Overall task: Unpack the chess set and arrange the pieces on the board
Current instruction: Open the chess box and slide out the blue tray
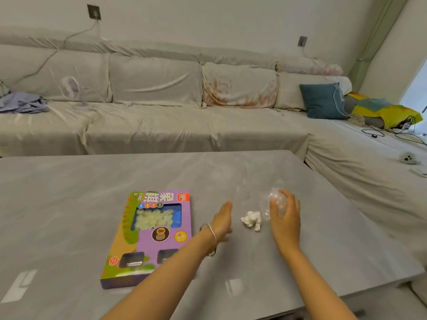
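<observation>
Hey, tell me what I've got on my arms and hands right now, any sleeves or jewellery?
Both forearms are bare, with no sleeves in view. The left hand has thin silver bangles round its wrist, apparently two. The right hand and its wrist carry no jewellery, watch or glove that shows.

A long L-shaped sofa [150, 125] under pale grey covers runs along the off-white wall [208, 19], with a grey marbled table [69, 192] in front of it. On the sofa's left end, crumpled bluish clothes [20, 102] lie near a small white fan [71, 88], and at its corner a teal cushion [322, 100] leans beside a yellow bag [388, 112] and black cables [379, 132]. Above the sofa's back are two wall sockets [93, 12], and past its right end daylight enters beside a pale green curtain [369, 42].
</observation>
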`<state>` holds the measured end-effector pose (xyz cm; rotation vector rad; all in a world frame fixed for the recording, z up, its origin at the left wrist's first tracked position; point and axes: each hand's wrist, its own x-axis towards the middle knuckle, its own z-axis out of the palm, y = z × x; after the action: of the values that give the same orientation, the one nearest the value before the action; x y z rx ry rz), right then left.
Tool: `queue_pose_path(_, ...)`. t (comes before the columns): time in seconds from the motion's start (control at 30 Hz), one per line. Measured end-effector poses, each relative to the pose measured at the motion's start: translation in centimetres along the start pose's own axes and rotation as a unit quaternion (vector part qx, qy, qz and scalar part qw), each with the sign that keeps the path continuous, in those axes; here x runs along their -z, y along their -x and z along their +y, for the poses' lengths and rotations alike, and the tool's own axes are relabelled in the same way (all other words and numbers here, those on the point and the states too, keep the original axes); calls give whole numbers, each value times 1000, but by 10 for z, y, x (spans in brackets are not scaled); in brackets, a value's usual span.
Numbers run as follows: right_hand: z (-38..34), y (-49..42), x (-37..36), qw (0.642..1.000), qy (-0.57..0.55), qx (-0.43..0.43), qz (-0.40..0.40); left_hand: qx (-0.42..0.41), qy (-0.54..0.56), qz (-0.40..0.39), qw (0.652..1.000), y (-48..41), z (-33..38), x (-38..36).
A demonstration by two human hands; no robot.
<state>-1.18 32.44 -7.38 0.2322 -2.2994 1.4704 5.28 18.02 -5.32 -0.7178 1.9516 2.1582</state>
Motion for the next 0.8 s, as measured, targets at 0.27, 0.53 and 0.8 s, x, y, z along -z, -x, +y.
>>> queue_pose_path(0.27, 92, -35, 22, 984, 126, -68, -109, 4, 74, -84, 994, -71, -27, -78)
queue_pose_path(0.53, 69, -43, 40, 982, 179, -21, -53, -75, 37, -57, 995, -75, -10, -81)
queue_pose_path(0.8, 20, -34, 50, 957, 255, 139, -15, -155, -76, -18, 985, -43, -1, -30)
